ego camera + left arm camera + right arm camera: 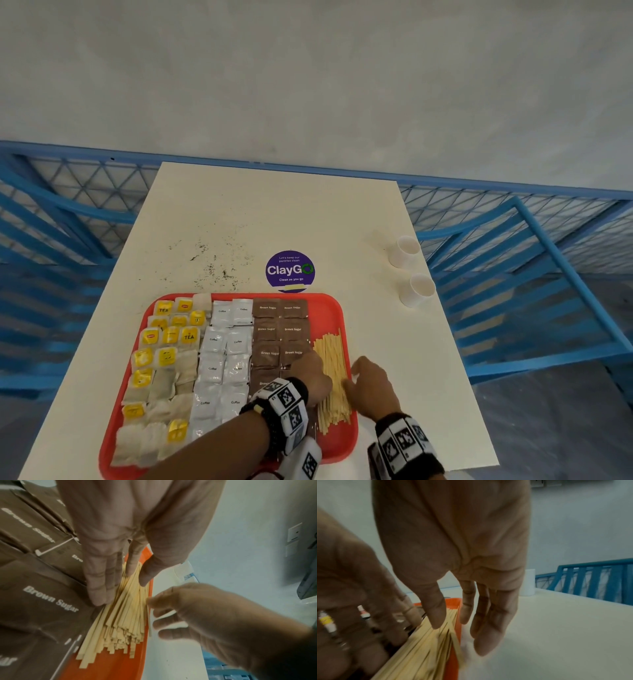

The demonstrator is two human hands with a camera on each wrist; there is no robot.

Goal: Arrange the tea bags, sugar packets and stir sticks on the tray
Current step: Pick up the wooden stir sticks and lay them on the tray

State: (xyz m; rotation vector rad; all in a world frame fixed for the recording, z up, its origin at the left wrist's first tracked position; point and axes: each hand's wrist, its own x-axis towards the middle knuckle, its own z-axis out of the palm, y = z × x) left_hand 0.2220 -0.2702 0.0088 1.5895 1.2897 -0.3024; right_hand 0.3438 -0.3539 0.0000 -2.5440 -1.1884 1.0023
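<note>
Now both hands flank the stir sticks (331, 377), which lie in a loose bundle along the right edge of the red tray (330, 306), their long axis running from the near edge to the far edge. The left hand (310, 375) has straight fingers (98, 582) laid on the bundle's left side, beside the brown sugar packets (279, 330); its thumb sits on the sticks. The right hand (371, 385) is spread and relaxed, gripping nothing, fingertips (155, 601) at the bundle's right side over the tray rim. Tea bags (161, 363) fill the tray's left side. Judging from this, squeezing inward across the sticks' short axis would straighten them; both hands are equally near.
</note>
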